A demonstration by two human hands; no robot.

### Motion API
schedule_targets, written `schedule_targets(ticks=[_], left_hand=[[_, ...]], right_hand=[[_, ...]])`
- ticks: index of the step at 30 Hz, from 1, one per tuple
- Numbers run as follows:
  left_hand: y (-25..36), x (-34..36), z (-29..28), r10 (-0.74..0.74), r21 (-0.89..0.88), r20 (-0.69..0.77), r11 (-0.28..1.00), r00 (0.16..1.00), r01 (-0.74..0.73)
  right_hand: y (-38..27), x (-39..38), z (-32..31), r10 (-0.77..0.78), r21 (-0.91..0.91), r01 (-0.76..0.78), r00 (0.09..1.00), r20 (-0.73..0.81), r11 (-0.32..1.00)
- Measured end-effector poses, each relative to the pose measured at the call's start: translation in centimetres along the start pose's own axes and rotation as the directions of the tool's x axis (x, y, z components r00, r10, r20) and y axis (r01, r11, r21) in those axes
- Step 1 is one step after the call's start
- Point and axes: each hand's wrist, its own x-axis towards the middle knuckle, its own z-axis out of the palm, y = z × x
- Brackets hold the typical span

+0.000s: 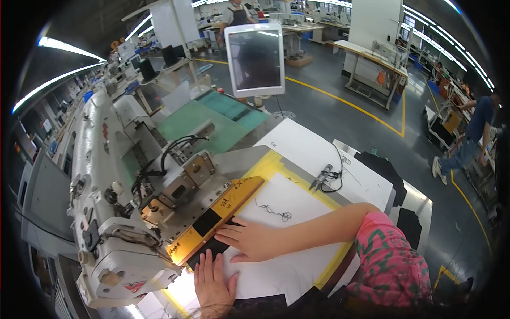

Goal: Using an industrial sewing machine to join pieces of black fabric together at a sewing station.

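left hand point(215, 283): palm down, fingers straight and pointing away, thumb out to the right
right hand point(254, 242): palm down, fingers slightly spread, pointing left
right forearm point(319, 227): angled in from the right, elbow bent

The black cloth point(217, 246) looks matt, the yellow bar point(243, 192) smooth with a slight sheen. Glossy painted metal covers the sewing machine point(91, 143); its grey plate point(187, 210) seems bare metal. Yellow tape point(271, 164) borders smooth white desk point(287, 272). The screen point(256, 59) is shiny, plastic-framed; the pink sleeve point(393, 260), soft matt fabric.
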Motion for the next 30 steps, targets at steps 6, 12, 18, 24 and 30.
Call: schedule_targets(ticks=[6, 12, 18, 24, 30], left_hand=[[0.4, 0.0, -0.6, -0.011, 0.017, -0.017, 1.0, 1.0, 0.012], [1.0, 0.7, -1.2, -0.023, 0.016, -0.013, 1.0, 1.0, 0.023], [0.5, 1.0, -1.1, -0.029, -0.018, 0.016, 0.999, 0.999, 0.029], [0.2, 1.0, -1.3, -0.099, 0.028, 0.042, 0.995, 0.994, 0.098], [0.1, 0.3, -1.6, -0.098, 0.097, -0.021, 0.99, 0.995, 0.1]], right_hand=[[-0.7, -0.8, -0.3, -0.005, -0.171, -0.004, 0.999, -0.051, 0.985], [0.4, 0.0, -0.2, -0.025, -0.056, 0.023, 0.999, -0.041, 0.998], [0.4, 0.0, -1.2, -0.013, -0.163, 0.01, 1.0, -0.02, 0.987], [0.0, 0.3, -0.5, 0.003, -0.094, -0.006, 0.999, -0.039, 0.996], [-0.6, 0.0, -0.6, -0.04, -0.101, 0.032, 0.996, -0.077, 0.994]])
